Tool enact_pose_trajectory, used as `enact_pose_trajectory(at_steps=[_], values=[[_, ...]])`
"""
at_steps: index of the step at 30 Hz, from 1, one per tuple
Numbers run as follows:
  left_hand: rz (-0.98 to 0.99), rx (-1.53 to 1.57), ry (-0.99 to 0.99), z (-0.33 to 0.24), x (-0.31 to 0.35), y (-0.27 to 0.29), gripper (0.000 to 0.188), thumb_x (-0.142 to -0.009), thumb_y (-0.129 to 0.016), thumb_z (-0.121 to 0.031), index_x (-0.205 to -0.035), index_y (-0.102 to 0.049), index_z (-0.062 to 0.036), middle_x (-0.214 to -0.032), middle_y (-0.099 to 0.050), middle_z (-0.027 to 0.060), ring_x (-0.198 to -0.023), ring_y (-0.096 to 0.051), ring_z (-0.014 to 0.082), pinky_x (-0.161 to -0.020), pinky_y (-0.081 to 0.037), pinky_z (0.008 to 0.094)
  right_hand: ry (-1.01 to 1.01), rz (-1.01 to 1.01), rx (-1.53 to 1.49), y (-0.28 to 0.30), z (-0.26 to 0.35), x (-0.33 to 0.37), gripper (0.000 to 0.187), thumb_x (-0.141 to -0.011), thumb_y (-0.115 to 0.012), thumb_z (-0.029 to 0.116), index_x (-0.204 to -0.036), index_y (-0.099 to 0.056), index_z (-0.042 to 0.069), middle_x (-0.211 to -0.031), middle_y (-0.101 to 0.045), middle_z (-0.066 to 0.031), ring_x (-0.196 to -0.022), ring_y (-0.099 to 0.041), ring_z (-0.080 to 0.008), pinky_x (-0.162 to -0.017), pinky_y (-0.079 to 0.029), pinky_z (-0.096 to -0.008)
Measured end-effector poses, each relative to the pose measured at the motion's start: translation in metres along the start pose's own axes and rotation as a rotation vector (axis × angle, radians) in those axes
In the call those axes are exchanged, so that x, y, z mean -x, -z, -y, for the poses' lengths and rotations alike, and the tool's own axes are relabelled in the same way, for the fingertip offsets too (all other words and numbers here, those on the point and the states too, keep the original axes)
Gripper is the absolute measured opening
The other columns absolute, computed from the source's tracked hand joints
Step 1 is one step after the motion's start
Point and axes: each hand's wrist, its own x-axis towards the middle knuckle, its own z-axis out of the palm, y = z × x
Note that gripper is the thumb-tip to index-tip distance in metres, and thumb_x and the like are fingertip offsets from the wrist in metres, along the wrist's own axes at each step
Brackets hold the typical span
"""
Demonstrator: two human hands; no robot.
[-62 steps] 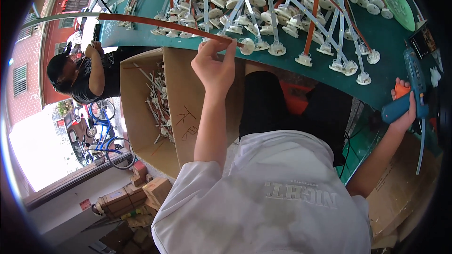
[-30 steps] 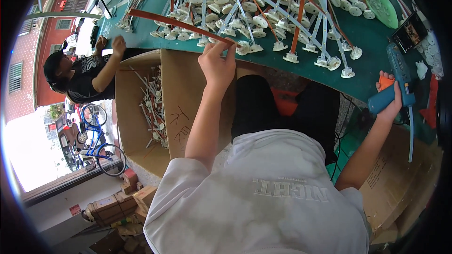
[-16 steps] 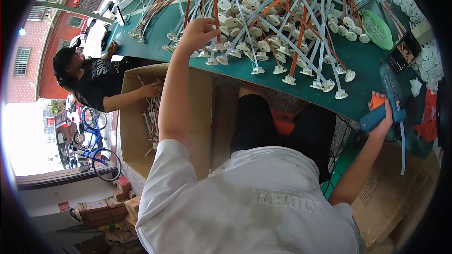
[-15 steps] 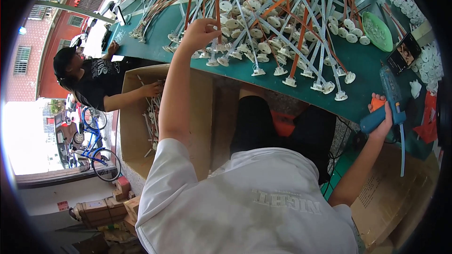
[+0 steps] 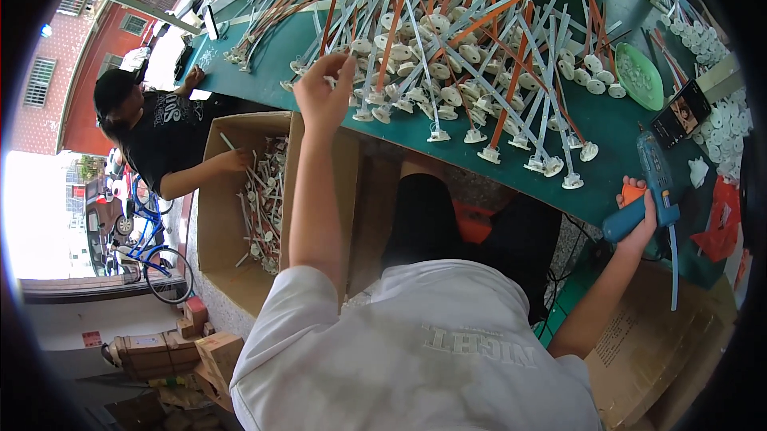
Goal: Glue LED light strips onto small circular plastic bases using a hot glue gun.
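Over the near edge of the table's pile, my left hand (image 5: pixel 323 99) hovers with fingers loosely bent and apart, nothing visible in it. Beside it lies a heap of white round plastic bases (image 5: pixel 435 70) with long flat strips, some grey-white, some orange-brown. An orange-brown strip (image 5: pixel 391 41) stands up from a base just right of that hand. At the right edge, my right hand (image 5: pixel 637 219) is wrapped round a blue hot glue gun (image 5: pixel 657 171) with an orange trigger, its nozzle toward the table. A pale glue stick (image 5: pixel 673 271) hangs from its back.
A green tray (image 5: pixel 639 77) of small clear pieces and a phone (image 5: pixel 681 114) lie at the right of the green table (image 5: pixel 607 139). A cardboard box (image 5: pixel 220 227) holds finished-looking strips at left, where a co-worker's hand (image 5: pixel 232 161) reaches in. A red bag (image 5: pixel 719 219) hangs at right.
My left hand has let go of the upright orange-brown strip and drawn slightly left and nearer. The co-worker's hand has shifted left over the box. My right hand still grips the glue gun.
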Motion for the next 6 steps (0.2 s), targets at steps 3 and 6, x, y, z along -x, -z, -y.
enact_pose_trajectory(at_steps=[3,6], values=[[-0.169,0.112,0.128,0.019,0.056,0.004,0.015,-0.093,-0.073,-0.016,-0.094,-0.075,-0.0012,-0.07,-0.071,0.0002,-0.064,-0.06,0.0038,-0.058,-0.043,0.0199,0.012,0.008,0.003,0.002,0.004,0.004,0.028,-0.101,-0.054,0.026,-0.117,-0.059,0.004,-0.12,-0.062,-0.0111,-0.124,-0.056,-0.0264,-0.084,-0.048,-0.0347],[-0.302,0.086,0.22,0.034,0.104,-0.014,0.015,-0.096,-0.071,-0.017,-0.092,-0.075,-0.0028,-0.07,-0.07,-0.0024,-0.063,-0.057,0.0029,-0.058,-0.042,0.0183,-0.025,0.102,-0.023,0.013,0.002,-0.001,0.031,-0.101,-0.056,0.029,-0.118,-0.059,0.004,-0.124,-0.062,-0.0107,-0.129,-0.053,-0.0275,-0.089,-0.047,-0.0374]])
